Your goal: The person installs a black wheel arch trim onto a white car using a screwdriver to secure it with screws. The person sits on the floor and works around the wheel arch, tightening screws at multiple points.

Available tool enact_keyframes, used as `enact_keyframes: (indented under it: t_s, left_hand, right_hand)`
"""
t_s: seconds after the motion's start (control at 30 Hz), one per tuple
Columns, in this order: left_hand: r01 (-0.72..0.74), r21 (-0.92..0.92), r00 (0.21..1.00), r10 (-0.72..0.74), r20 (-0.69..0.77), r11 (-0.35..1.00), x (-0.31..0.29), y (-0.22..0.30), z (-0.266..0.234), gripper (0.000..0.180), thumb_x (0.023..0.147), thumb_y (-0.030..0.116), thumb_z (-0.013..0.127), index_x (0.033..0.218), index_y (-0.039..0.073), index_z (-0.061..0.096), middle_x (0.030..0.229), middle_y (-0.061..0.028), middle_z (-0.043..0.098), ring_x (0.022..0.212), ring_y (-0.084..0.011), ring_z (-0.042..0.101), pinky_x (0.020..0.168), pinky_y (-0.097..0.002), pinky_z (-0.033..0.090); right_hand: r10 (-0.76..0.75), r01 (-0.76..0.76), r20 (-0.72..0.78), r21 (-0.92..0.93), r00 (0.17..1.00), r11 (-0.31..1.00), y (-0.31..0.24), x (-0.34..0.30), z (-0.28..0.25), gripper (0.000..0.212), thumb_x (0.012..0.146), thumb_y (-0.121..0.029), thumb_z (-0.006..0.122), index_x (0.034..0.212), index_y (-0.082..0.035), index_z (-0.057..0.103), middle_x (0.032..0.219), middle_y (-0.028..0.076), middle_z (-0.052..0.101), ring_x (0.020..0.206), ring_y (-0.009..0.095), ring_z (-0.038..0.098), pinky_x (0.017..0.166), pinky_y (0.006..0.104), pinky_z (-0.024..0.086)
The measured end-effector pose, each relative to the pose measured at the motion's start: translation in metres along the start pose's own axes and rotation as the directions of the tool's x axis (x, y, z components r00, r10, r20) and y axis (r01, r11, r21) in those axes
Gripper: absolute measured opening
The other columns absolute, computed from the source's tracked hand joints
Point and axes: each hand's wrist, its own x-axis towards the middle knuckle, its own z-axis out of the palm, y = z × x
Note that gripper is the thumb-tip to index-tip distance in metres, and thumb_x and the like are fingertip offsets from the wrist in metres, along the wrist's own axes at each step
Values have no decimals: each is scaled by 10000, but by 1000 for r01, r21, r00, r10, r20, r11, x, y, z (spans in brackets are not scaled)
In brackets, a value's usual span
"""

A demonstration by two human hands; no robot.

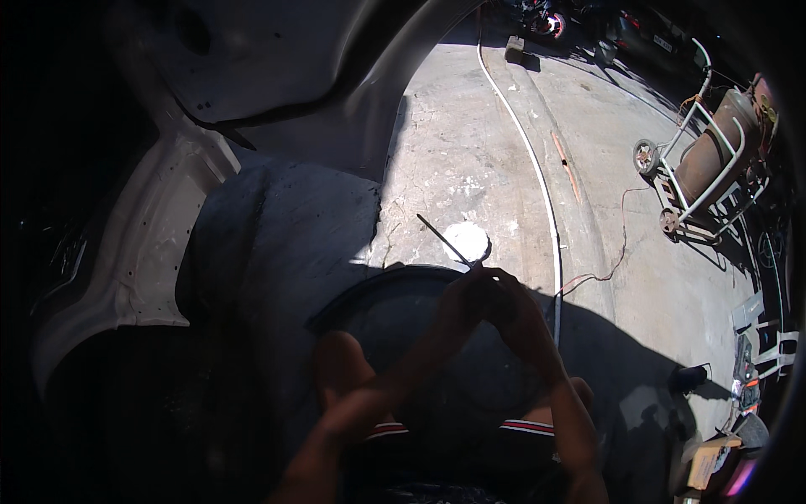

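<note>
My left hand [460, 304] and my right hand [510, 309] are brought together in front of me, above my knees, both in deep shadow. From their fingertips a thin, straight dark rod [442, 237] sticks out up and to the left; its kind does not show. My left fingers are closed around its near end. My right hand is also closed, against the left, and whatever lies inside it is hidden. Just beyond the hands, a bright white round object [467, 242] sits on the sunlit concrete. Below them is a large dark curved piece [378, 290], mostly lost in shade.
Pale vehicle bodywork [147, 244] rises at the left and overhead. A white hose or pipe [537, 164] runs along the concrete floor [457, 126]. On the right stands a wheeled cart [672, 189] carrying a brown gas cylinder [718, 147]. A cardboard box [705, 462] lies at the lower right.
</note>
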Motion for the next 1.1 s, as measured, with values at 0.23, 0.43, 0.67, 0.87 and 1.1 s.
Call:
enact_keyframes:
  t_s: [0.23,0.43,0.67,0.87,1.1]
  left_hand:
    - [-94,90,988,81,133,992,83,35,-11,348,1049,324,479,1123,26,641,605,72,329,487,-33,309,450,-226,234]
    - [-97,-67,992,102,70,993,100,98,-22,383,1039,327,506,1061,-28,647,570,81,249,449,-26,219,432,-246,152]
    - [-137,-114,990,141,19,984,120,106,-67,503,1048,383,471,1169,-78,630,560,78,285,443,-17,233,414,-230,161]
    - [-235,-60,971,232,-55,970,126,133,-92,490,1043,360,479,1176,-89,623,561,78,299,460,-20,252,434,-219,184]
    - [-259,44,954,262,-146,965,142,135,-117,299,1004,258,578,1091,-4,691,566,93,272,469,-16,215,456,-233,159]
  right_hand:
    - [475,-486,104,165,874,858,-64,59,-41,425,918,-80,650,1330,-80,548,952,43,652,821,87,581,705,251,468]
    - [585,-550,227,-202,778,810,-120,94,-55,456,929,-90,646,1361,-125,502,882,80,684,770,132,623,719,301,497]
    - [409,-418,176,16,895,908,-97,105,-7,470,890,61,601,1347,-16,517,1035,77,716,741,75,551,659,239,448]
    - [305,-327,174,119,936,937,-85,127,30,470,854,92,593,1311,-5,549,1114,94,724,800,63,608,697,238,488]
    - [353,-387,256,96,900,917,-64,131,41,488,886,-26,611,1366,-12,520,1130,108,721,853,75,631,729,232,487]
